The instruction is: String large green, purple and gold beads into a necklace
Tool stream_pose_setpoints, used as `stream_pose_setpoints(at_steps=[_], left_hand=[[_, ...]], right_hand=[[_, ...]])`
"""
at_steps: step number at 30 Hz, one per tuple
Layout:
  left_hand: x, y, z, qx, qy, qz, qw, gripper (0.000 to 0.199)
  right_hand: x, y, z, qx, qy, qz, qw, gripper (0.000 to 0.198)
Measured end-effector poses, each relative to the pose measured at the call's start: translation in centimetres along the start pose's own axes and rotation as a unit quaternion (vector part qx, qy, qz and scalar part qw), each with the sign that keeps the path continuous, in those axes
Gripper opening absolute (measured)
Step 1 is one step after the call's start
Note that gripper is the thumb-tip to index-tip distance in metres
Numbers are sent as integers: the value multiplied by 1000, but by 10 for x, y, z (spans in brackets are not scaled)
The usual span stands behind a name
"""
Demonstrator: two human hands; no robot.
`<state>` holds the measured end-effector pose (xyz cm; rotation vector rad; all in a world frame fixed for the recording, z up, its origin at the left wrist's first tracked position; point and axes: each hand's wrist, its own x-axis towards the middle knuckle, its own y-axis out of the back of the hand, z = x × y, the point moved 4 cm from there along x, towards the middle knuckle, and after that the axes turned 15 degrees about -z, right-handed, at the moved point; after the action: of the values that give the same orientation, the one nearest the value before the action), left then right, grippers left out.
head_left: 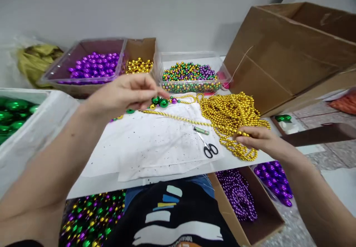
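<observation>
My right hand (257, 135) pinches part of a gold bead strand (242, 133) at the front right of a large heap of gold bead strands (229, 109). My left hand (136, 91) is raised over the back of the white cloth (155, 139), thumb and fingers drawn together; what they hold, if anything, is too small to make out. Just behind its fingertips lie green balls (163, 102) and a purple ball (174, 101), joined to gold beads. A straight gold strand (180, 118) runs across the cloth. Black-handled scissors (210, 150) and a green lighter (201, 130) lie near the heap.
Along the wall stand a bin of purple balls (122, 58), a box of gold balls (153, 50) and a clear tub (189, 84) of mixed beads. A tall cardboard box (267, 61) rises at right. Below the table edge sits a box (267, 213) with purple strands.
</observation>
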<state>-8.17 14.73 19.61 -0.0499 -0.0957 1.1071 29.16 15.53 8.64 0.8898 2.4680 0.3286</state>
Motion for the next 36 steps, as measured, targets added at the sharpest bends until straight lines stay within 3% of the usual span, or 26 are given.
stream_pose_setpoints(at_steps=[2, 5, 8, 11, 13, 21, 24, 26, 29, 32, 36], left_hand=[[-28, 14, -40, -15, 38, -15, 999, 14], [-64, 26, -103, -105, 38, 34, 993, 19], [-87, 21, -164, -181, 39, 97, 978, 24], [-99, 13, -207, -223, 46, 149, 962, 28], [-104, 14, -224, -239, 39, 190, 952, 29], [-124, 33, -227, -259, -14, 278, 925, 22], [-130, 30, -225, -251, -6, 269, 930, 21], [-130, 20, -221, -242, 5, 239, 940, 21], [-123, -8, -212, -253, 17, 178, 951, 17], [-108, -39, -198, -269, 7, 127, 955, 11], [-97, -59, -183, -227, -17, 136, 964, 8]], right_hand=[[-13, 0, 24, -22, -40, -2, 999, 42], [-16, -11, 60, -81, -85, 0, 993, 50], [-4, -28, 91, -166, -138, 2, 977, 46], [8, -44, 106, -246, -173, 7, 954, 38], [10, -53, 105, -274, -190, 3, 943, 35], [-20, -84, 73, -232, -201, -87, 948, 36], [-19, -75, 87, -277, -255, -71, 923, 28], [-11, -71, 93, -316, -256, -57, 912, 24], [17, -85, 71, -305, -161, 2, 939, 24], [56, -129, 13, -136, 18, 29, 990, 28], [104, -194, -54, 32, 185, 4, 982, 22]])
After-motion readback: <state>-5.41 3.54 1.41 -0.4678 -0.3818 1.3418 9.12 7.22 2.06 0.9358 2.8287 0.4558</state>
